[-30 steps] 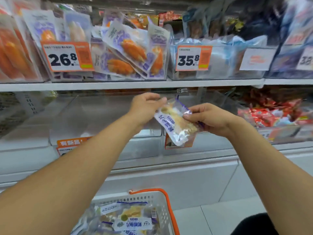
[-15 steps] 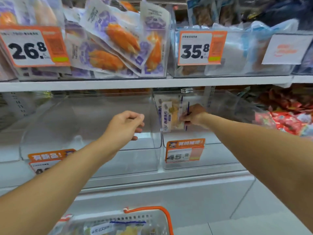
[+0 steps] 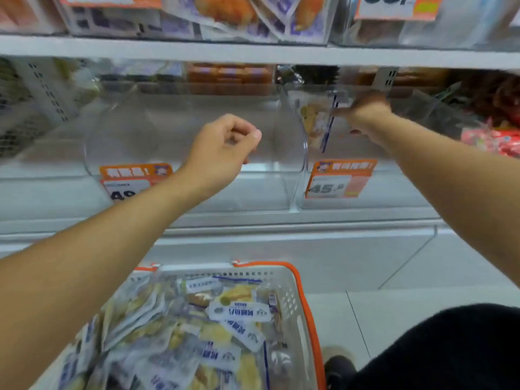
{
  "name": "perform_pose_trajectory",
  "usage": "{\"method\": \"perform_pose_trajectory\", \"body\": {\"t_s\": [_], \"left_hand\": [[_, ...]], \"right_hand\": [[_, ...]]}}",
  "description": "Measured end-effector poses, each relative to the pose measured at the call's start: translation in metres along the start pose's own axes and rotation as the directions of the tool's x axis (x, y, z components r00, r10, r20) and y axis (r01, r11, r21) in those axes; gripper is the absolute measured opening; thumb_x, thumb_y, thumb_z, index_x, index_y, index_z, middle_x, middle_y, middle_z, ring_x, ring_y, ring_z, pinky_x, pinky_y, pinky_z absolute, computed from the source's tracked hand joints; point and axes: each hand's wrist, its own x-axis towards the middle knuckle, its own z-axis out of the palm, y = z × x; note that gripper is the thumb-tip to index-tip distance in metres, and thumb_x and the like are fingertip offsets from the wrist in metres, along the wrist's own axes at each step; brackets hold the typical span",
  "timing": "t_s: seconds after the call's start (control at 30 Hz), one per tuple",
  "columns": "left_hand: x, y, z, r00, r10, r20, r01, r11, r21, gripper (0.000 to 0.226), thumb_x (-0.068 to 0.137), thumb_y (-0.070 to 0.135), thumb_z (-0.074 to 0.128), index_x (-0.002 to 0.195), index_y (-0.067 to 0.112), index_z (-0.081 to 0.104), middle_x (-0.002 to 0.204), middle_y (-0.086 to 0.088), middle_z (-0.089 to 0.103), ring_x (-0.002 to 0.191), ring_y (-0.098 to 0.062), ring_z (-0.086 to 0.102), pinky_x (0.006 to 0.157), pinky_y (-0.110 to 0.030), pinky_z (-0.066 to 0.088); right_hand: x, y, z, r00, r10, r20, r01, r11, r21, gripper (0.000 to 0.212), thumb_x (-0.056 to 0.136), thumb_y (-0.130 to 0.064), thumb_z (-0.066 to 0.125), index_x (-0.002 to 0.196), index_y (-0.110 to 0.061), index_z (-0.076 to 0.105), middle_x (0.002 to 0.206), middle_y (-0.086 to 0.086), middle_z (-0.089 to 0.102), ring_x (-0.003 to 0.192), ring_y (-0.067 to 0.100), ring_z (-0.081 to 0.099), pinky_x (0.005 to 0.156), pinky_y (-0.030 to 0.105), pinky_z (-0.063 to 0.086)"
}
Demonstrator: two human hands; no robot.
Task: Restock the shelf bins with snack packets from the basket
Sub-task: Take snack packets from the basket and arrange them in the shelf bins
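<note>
The right hand (image 3: 365, 114) reaches deep into a clear bin (image 3: 416, 153) on the shelf. A snack packet (image 3: 316, 119) stands up on its edge inside that bin, right at the tips of the fingers. The hand is blurry and seen through the plastic, so I cannot tell if the fingers pinch the packet or only touch it. The packet leans close to the bin's left wall. Below the fingers, on the front of the bin, sits an orange price tag (image 3: 339, 178).

The left hand (image 3: 225, 150) hangs in the air in front of another clear bin (image 3: 135, 136). Its fingers are curled in loosely, with the thumb next to the first finger. It holds nothing. Below and left of these fingers is a second orange tag (image 3: 132, 178), partly hidden by the arm.

Far below both hands stands a white basket (image 3: 292, 299) with an orange handle. It is full of snack packets (image 3: 213, 327) piled every which way.

Above the fingers is a white shelf board (image 3: 253, 52) with more bins of orange snacks (image 3: 225, 9) on top
</note>
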Motion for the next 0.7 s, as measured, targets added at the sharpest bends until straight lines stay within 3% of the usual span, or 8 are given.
{"method": "perform_pose_trajectory", "body": {"t_s": [0.1,0.17,0.33,0.43,0.5,0.57,0.63,0.7], "left_hand": [[-0.056,-0.031,-0.009,0.977,0.214,-0.002,-0.211,0.967,0.144,0.007,0.09,0.025,0.065,0.086,0.019,0.064,0.071,-0.001,0.063,0.06,-0.021,0.056,0.058,-0.03,0.048],[-0.102,-0.059,-0.01,0.979,0.168,0.119,-0.189,0.963,0.192,0.007,0.09,0.024,0.068,0.089,0.018,0.066,0.067,0.001,0.061,0.058,-0.016,0.055,0.058,-0.027,0.046],[-0.173,-0.123,-0.01,0.921,-0.064,0.384,-0.039,0.967,0.253,0.002,0.09,0.027,0.069,0.091,0.026,0.068,0.073,0.008,0.064,0.061,-0.003,0.057,0.062,-0.022,0.047],[-0.178,-0.126,-0.012,0.935,-0.074,0.347,-0.009,0.972,0.233,0.002,0.09,0.026,0.07,0.091,0.024,0.068,0.073,0.009,0.065,0.059,-0.002,0.058,0.06,-0.017,0.046],[-0.173,-0.12,-0.013,0.943,-0.101,0.316,0.029,0.974,0.224,0.004,0.089,0.023,0.071,0.09,0.02,0.07,0.073,0.007,0.065,0.056,0.001,0.057,0.056,-0.011,0.043],[-0.174,-0.117,-0.013,0.894,-0.174,0.414,0.062,0.961,0.271,0.004,0.087,0.019,0.072,0.091,0.018,0.071,0.079,0.005,0.068,0.059,0.003,0.059,0.056,-0.011,0.044],[-0.183,-0.121,-0.01,0.781,-0.256,0.57,0.04,0.931,0.364,0.007,0.088,0.022,0.072,0.095,0.021,0.072,0.086,0.008,0.069,0.069,0.003,0.062,0.063,-0.015,0.046],[-0.194,-0.125,-0.005,0.666,-0.305,0.681,0.008,0.916,0.402,0.011,0.09,0.026,0.07,0.1,0.022,0.071,0.091,0.01,0.068,0.077,0.001,0.063,0.068,-0.017,0.046]], "right_hand": [[-0.075,-0.001,-0.014,0.952,-0.255,-0.17,0.231,0.962,-0.149,0.035,0.086,-0.043,0.07,0.082,-0.008,0.066,0.081,0.01,0.066,0.073,0.019,0.061,0.067,0.034,0.052],[-0.134,-0.004,-0.011,0.9,-0.416,-0.129,0.376,0.891,-0.254,0.046,0.087,-0.041,0.064,0.061,-0.004,0.053,0.06,0.014,0.054,0.055,0.02,0.047,0.054,0.03,0.039],[-0.222,-0.016,0.032,0.739,-0.649,0.182,0.632,0.574,-0.521,0.04,0.09,-0.041,0.06,0.061,-0.016,0.05,0.061,0.007,0.052,0.059,0.032,0.051,0.055,0.032,0.035],[-0.245,-0.017,0.054,0.714,-0.656,0.245,0.683,0.574,-0.452,0.03,0.087,-0.039,0.062,0.067,-0.019,0.053,0.066,0.001,0.055,0.064,0.027,0.053,0.058,0.032,0.042],[-0.267,-0.006,0.08,0.639,-0.504,0.582,0.737,0.618,-0.274,0.022,0.084,-0.035,0.068,0.07,-0.02,0.06,0.068,-0.003,0.059,0.066,0.021,0.054,0.065,0.032,0.046],[-0.293,0.02,0.111,0.37,-0.06,0.927,0.708,0.664,-0.24,0.026,0.084,-0.037,0.074,0.081,-0.012,0.068,0.075,-0.001,0.065,0.07,0.019,0.057,0.068,0.03,0.045],[-0.321,0.054,0.137,0.161,0.31,0.937,0.694,0.639,-0.331,0.049,0.083,-0.047,0.075,0.106,-0.004,0.066,0.098,0.009,0.066,0.087,0.024,0.061,0.078,0.032,0.048],[-0.345,0.086,0.154,0.166,0.384,0.908,0.7,0.603,-0.383,0.077,0.081,-0.049,0.077,0.138,-0.005,0.05,0.134,0.012,0.056,0.119,0.028,0.055,0.096,0.032,0.045]]}}
